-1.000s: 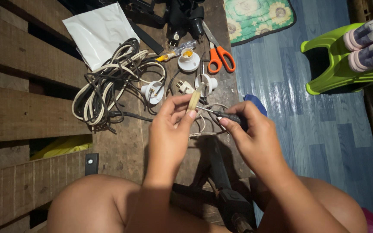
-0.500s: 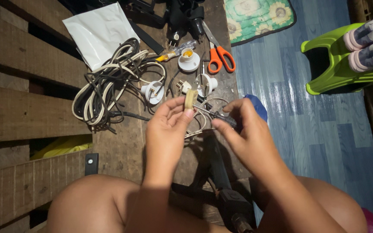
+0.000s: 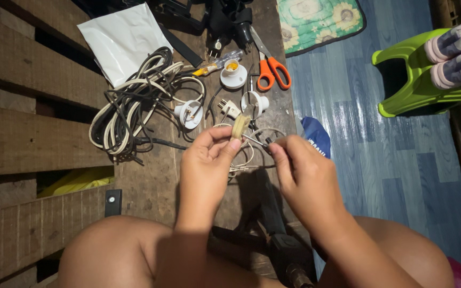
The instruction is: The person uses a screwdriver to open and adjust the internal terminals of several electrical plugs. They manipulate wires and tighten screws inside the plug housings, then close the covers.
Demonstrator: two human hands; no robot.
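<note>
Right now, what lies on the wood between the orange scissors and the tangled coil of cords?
In the head view, between the orange scissors and the cord coil lie a white lamp socket and a yellow-handled screwdriver.

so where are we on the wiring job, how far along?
Early to mid. Laid out: scissors, screwdriver, white lamp sockets, cable bundle. In hand: left hand pinches a small beige part, right hand works a thin tool or wire end against it. Left: sockets and loose plug show no joined cable.
</note>
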